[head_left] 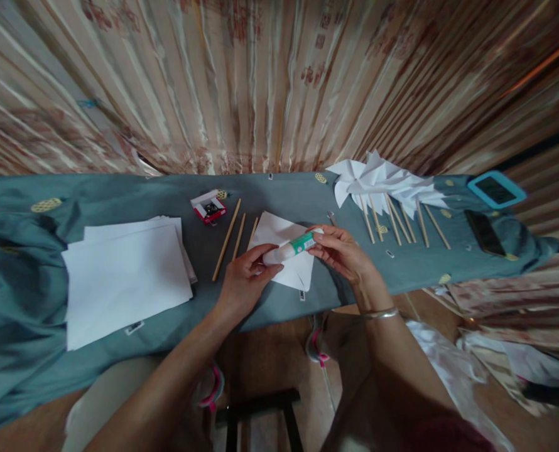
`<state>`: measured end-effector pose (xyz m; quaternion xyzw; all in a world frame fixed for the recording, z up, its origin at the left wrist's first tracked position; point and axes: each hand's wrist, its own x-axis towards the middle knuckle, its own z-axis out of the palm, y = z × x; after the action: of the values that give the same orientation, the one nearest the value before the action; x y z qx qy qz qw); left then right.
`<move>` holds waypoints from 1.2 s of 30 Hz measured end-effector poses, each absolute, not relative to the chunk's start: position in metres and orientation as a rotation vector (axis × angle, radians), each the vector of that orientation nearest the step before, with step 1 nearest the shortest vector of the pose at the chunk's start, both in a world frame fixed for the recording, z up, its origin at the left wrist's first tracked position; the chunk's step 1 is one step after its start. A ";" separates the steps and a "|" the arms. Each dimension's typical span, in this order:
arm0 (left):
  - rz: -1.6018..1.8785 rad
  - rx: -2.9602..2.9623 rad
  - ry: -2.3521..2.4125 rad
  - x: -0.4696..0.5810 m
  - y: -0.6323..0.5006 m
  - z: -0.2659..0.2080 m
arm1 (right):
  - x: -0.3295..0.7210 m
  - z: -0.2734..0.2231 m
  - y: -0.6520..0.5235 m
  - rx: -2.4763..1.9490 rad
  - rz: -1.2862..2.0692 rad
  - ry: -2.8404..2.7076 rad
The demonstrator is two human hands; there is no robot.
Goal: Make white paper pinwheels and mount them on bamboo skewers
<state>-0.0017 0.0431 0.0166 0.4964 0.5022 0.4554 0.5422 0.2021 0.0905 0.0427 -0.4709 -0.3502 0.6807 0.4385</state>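
Note:
A white glue stick [298, 243] with a green label is held slantwise between both hands. My left hand [247, 276] pinches its paler, lower end, and my right hand [338, 251] grips the labelled upper end. Beneath it, a square of white paper [272, 231] lies on the cloth, its corners pointing outward and partly covered by my fingers. Left of the paper are three thin wooden sticks [227, 238], the nearest one partly under its edge. I cannot tell whether the glue stick's cap is loose.
A stack of white sheets [129, 276] lies to the left. Behind the sticks sits a small open red box [208, 207] of dark pins. Several white paper pinwheels [383, 179] on sticks lie at the back right, beside a blue-framed device [496, 189] and a dark phone [484, 232].

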 end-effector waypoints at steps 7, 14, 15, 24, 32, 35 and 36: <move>1.093 1.218 1.210 -0.003 0.044 0.013 | 0.201 0.045 0.090 -1.184 1.664 -0.935; 1.102 1.248 1.260 -0.004 0.044 0.008 | 0.203 0.049 0.088 -1.223 1.649 -0.971; 1.101 1.263 1.263 -0.004 0.044 0.008 | 0.203 0.048 0.087 -1.228 1.652 -0.981; 1.122 1.620 1.294 -0.014 0.043 0.016 | 0.191 0.039 0.086 -1.238 1.653 -1.117; 1.090 1.857 1.310 -0.034 0.030 0.011 | 0.172 0.025 0.079 -1.173 1.706 -1.184; 1.076 1.876 1.357 -0.042 0.021 0.012 | 0.159 0.020 0.073 -1.151 1.726 -1.186; 1.071 1.875 1.369 -0.045 0.019 0.013 | 0.156 0.019 0.072 -1.143 1.731 -1.190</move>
<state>-0.0454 0.0187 0.0131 0.7021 0.5128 0.4011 0.2883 0.1557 0.0720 0.0190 -0.4447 -0.4631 0.6736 0.3662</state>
